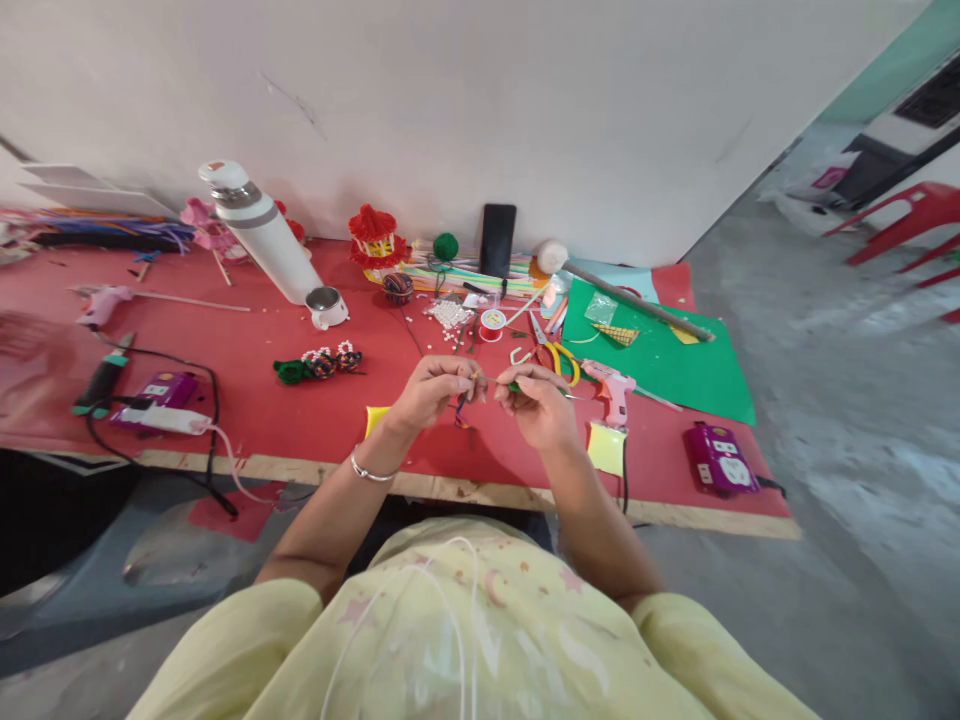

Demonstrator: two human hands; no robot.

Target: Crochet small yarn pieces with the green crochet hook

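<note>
Over the red table (300, 420), my left hand (439, 390) is closed in a pinch on a strand of dark multicoloured yarn (462, 408), whose end dangles below the fingers. Close beside it, fingertips nearly meeting, my right hand (538, 405) is closed round a slim green tool (514, 386) with a thin metal point sticking out to the right. Its exact kind is hidden by the fingers. Left of my hands lies a green and multicoloured yarn piece (319, 366) trimmed with white beads. Beyond them are a red thread spool (492, 325) and loose white beads (450, 315).
Yellow-handled scissors (562, 362) and a pink glue gun (611, 388) lie right of my right hand. A white flask (266, 240) stands back left, its cup (326, 308) beside it. A phone (497, 240) leans on the wall. Purple power boxes (721, 458) sit at both ends.
</note>
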